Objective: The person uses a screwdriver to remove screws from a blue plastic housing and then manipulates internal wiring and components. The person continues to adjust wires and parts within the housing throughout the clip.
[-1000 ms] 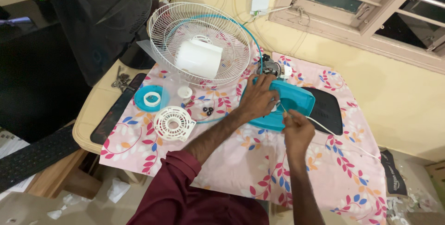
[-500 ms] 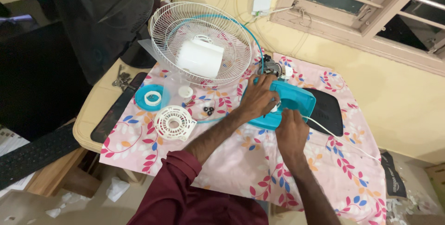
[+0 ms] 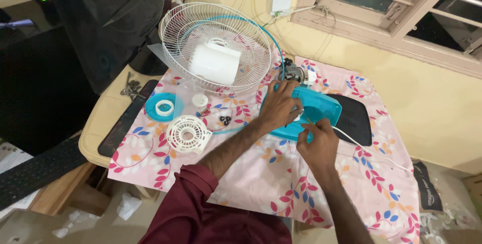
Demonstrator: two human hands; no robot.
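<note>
Steadying the blue fan housing (image 3: 316, 111) with spread left hand (image 3: 278, 106); right hand (image 3: 317, 143) pinches a thin tool. Grille (image 3: 216, 48), white cap (image 3: 188, 134) already off.

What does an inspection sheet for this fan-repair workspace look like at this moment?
Surface: pink floral tablecloth covers the table.
Job's things: turquoise plastic fan housing under both hands; bare motor behind it.
Clutter: white wire fan guard, white vented round cap, turquoise disc, black screws, black keyboard.
Grippers: left hand pressing housing; right hand pinching a thin tool.
Cables: white cord trailing right.
Surroundings: window frame, dark monitor.
</note>
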